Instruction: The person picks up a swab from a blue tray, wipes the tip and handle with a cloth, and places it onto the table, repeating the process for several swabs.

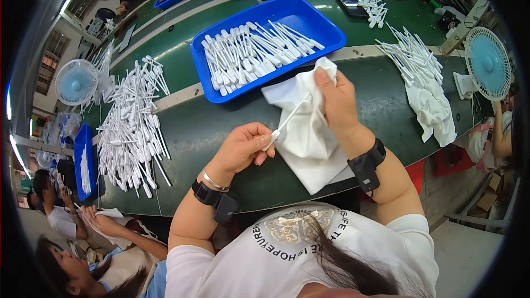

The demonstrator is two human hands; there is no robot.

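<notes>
My left hand (243,146) pinches the thick end of a thin white plastic stick (290,118). The stick slants up to the right, its thin end lying against a white cloth (306,160). Bunched in my right hand (338,99) is the upper part of that cloth, while the rest hangs down over the table's near edge. Whether the right fingers also touch the stick's tip is hidden by the folds. Just beyond my hands stands a blue tray (323,22) with many similar white sticks laid in it.
A large heap of white sticks (130,132) covers the table at left, by a small fan (76,81). At right, more sticks (411,55) lie against another white cloth (432,111), beside a second fan (486,63). A co-worker (94,259) sits close on my left.
</notes>
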